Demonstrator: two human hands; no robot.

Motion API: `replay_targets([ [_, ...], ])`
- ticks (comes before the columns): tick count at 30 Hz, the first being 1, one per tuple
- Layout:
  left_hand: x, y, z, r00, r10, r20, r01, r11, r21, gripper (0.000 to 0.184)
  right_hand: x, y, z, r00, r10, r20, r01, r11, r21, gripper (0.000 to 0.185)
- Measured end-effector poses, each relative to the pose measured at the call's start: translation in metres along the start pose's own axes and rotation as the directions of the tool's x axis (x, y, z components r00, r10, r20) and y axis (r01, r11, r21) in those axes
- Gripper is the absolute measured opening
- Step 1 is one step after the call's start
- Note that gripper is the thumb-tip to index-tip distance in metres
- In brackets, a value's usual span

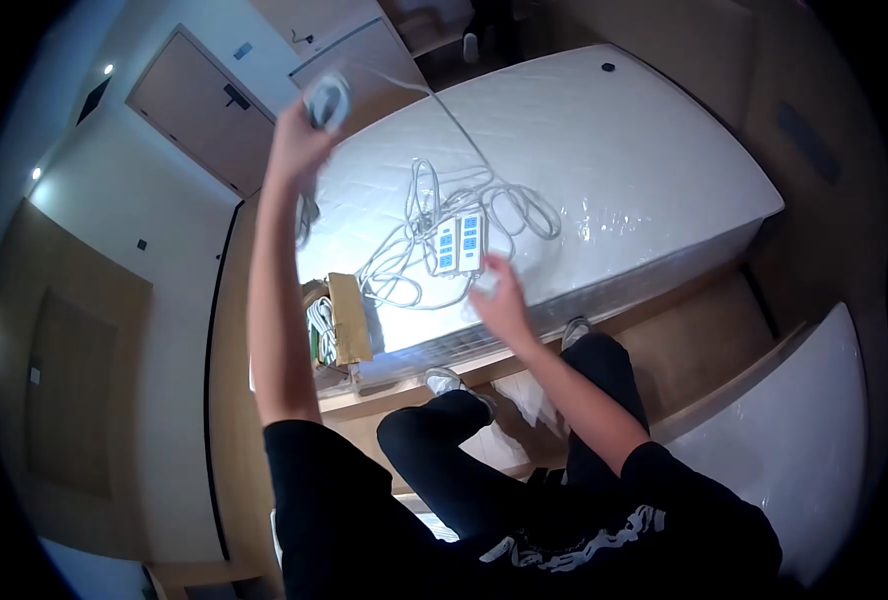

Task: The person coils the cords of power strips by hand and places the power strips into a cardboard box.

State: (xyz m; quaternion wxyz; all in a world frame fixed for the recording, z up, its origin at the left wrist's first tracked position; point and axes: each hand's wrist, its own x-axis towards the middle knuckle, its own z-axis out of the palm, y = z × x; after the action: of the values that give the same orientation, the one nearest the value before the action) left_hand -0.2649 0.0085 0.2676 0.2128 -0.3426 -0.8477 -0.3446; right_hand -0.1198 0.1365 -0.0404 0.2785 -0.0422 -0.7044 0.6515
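My left hand is raised above the far left edge of the plastic-wrapped mattress, closed on a looped pale cable. Slightly blurred, my right hand hovers near the mattress's near edge with its fingers apart. Just beyond it, two white power strips with blue sockets lie side by side. Grey cords spread in loose loops around them, and one runs toward the far edge. An open cardboard box at the left holds a bundled white cable.
A second wrapped mattress is at the lower right. A small black object rests on the far mattress corner. Another person's dark-clothed legs are behind the bed. A door stands at the upper left.
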Motion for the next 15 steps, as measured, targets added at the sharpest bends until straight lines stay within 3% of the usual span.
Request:
replay_targets([
  [1,-0.024,-0.004,0.007,0.997,0.047,0.058,-0.044,0.998,-0.049,0.029,0.014,-0.016,-0.012,0.993,-0.067,-0.101,0.064,0.998,-0.026,0.058],
  [3,-0.072,-0.009,0.024,0.996,-0.02,0.088,0.032,0.989,-0.142,0.029,0.05,-0.043,-0.033,0.94,-0.234,-0.25,0.207,0.97,-0.129,0.062],
  [5,-0.111,-0.008,0.043,0.978,-0.173,0.114,0.195,0.954,-0.228,0.029,0.079,-0.061,-0.044,0.932,-0.291,-0.215,0.268,0.954,-0.132,0.068],
  [7,-0.134,-0.008,0.057,0.963,-0.193,0.187,0.248,0.906,-0.342,0.029,0.103,-0.069,-0.038,0.915,-0.393,-0.089,0.363,0.9,-0.24,0.074],
  [10,-0.158,-0.006,0.068,0.885,-0.192,0.424,0.41,0.753,-0.515,0.03,0.11,-0.055,-0.026,0.917,-0.383,0.111,0.399,0.871,-0.287,0.081],
  [11,-0.164,-0.012,0.073,0.87,-0.103,0.483,0.377,0.77,-0.515,0.032,0.107,-0.048,-0.02,0.907,-0.365,0.212,0.417,0.85,-0.321,0.083],
  [13,-0.171,-0.011,0.074,0.784,-0.007,0.62,0.37,0.808,-0.459,0.034,0.104,-0.038,-0.013,0.898,-0.363,0.247,0.431,0.836,-0.339,0.086],
  [14,-0.172,-0.011,0.077,0.764,0.102,0.637,0.312,0.806,-0.503,0.036,0.105,-0.031,-0.01,0.845,-0.452,0.287,0.519,0.822,-0.233,0.083],
  [15,-0.178,-0.012,0.08,0.754,0.093,0.65,0.341,0.79,-0.509,0.036,0.099,-0.026,-0.009,0.79,-0.525,0.315,0.583,0.803,-0.124,0.079],
])
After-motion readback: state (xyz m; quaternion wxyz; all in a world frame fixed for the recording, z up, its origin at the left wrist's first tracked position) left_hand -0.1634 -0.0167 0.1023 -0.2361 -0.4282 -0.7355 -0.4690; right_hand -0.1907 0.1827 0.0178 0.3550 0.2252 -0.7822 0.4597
